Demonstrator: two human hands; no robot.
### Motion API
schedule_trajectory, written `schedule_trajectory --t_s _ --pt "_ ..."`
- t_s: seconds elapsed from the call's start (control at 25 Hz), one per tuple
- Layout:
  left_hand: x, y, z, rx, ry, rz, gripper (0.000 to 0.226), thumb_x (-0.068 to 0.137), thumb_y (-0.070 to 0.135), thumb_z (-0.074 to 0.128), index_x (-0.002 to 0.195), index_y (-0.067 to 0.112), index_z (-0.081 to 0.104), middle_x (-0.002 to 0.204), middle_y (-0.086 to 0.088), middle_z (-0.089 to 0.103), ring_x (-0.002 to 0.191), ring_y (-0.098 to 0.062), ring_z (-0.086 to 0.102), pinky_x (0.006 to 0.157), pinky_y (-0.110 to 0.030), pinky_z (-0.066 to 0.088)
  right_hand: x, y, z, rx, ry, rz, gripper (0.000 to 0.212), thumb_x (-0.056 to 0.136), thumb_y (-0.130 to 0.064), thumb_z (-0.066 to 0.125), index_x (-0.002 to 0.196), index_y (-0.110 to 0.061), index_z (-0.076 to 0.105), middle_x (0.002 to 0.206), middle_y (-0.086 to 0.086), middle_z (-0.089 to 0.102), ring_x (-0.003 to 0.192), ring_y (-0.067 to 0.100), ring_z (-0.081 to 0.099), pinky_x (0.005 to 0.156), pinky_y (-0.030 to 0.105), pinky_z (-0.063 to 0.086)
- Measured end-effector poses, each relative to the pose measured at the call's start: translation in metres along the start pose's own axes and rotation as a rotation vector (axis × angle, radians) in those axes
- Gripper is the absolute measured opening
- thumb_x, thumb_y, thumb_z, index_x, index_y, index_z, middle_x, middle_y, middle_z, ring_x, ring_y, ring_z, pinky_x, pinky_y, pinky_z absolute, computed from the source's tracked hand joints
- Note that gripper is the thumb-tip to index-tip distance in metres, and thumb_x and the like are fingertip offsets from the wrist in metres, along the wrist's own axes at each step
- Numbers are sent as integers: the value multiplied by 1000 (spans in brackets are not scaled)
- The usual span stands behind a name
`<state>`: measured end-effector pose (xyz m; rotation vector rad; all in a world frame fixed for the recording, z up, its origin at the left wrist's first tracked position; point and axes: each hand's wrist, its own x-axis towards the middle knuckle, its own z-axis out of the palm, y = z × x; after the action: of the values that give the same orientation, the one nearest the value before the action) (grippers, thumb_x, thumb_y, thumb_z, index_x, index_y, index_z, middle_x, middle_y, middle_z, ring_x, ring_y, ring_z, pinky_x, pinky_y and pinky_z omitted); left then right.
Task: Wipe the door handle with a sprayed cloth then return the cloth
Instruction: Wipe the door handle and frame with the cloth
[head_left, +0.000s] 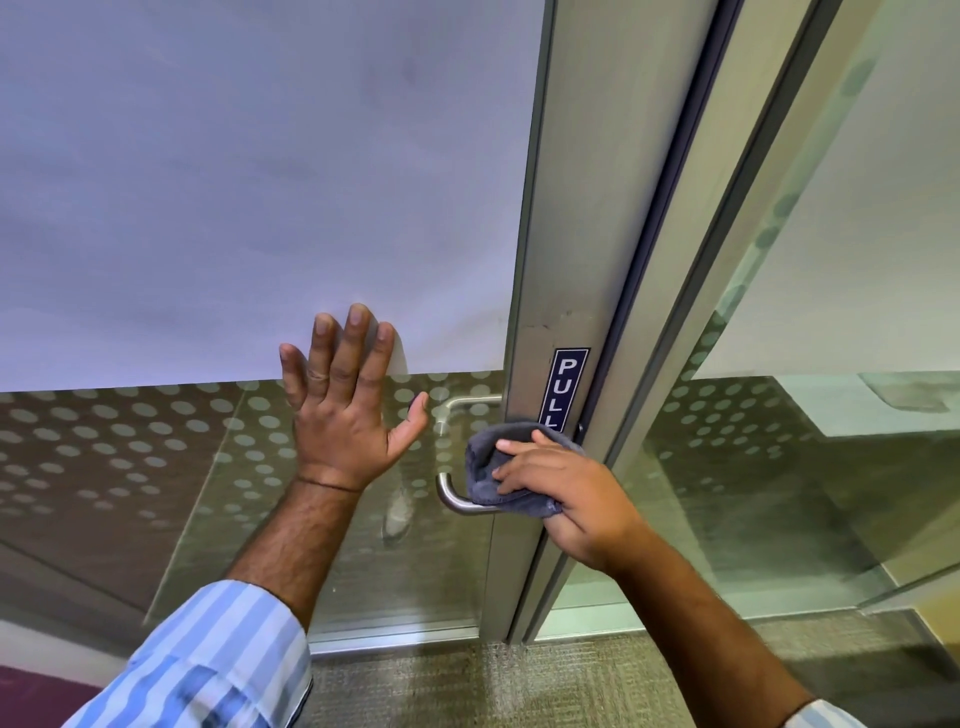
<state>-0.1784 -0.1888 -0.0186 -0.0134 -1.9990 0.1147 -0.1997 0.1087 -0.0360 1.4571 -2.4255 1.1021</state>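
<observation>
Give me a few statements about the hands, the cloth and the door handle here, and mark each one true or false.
1. The right hand presses a grey cloth against the door handle. True.
2. The left hand grips a spray bottle. False: it lies open and flat against the glass door, holding nothing.
3. The sticker on the door frame reads PUSH. False: it reads PULL, its lower end hidden by the cloth.
4. The curved free end of the handle shows uncovered, left of the cloth. True.
5. The cloth is bright yellow. False: it is dark grey.
</observation>
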Motion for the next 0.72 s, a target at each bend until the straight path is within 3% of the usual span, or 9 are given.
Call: schedule_trajectory --t_s 0.08,0.16,0.24,0.32,0.52,0.72 --pt "0 0 0 -1 -7 1 99 93 59 63 169 25 10 178 6 -7 164 -20 -9 131 -49 -10 2 -13 -4 134 179 35 42 80 22 57 103 -6 78 120 2 77 138 16 60 119 57 40" --pt "0 0 0 3 -11 -4 98 94 59 62 169 25 10 178 6 -8 164 -20 -9 130 -49 -10 8 -34 -16 214 455 21 34 84 22 56 101 2 78 118 11 77 132 26 65 116 58 45" --pt "-1 0 0 3 -13 -2 98 94 59 61 169 25 9 178 6 -8 164 -20 -9 130 -50 -9 14 -53 -30 106 760 -28 27 91 17 54 103 6 75 119 18 74 128 35 67 114 59 47" --pt "-1 0 0 6 -11 3 97 95 59 60 169 25 9 178 6 -9 164 -19 -10 130 -50 -9 19 -58 -39 -117 925 -66 28 91 20 55 110 9 73 125 21 71 131 40 64 113 62 46" --pt "0 0 0 -8 -7 -9 94 95 58 60 169 25 12 178 6 -6 164 -20 -8 131 -50 -9 25 -31 -15 -432 608 -53 43 90 3 74 131 -8 72 147 8 63 147 30 50 121 59 38" --pt "-1 1 -1 0 -21 -13 94 96 59 59 169 25 12 178 6 -7 164 -20 -8 131 -50 -10 4 -19 14 -396 392 19 50 87 3 67 134 -14 71 149 -1 63 147 20 51 124 47 37"
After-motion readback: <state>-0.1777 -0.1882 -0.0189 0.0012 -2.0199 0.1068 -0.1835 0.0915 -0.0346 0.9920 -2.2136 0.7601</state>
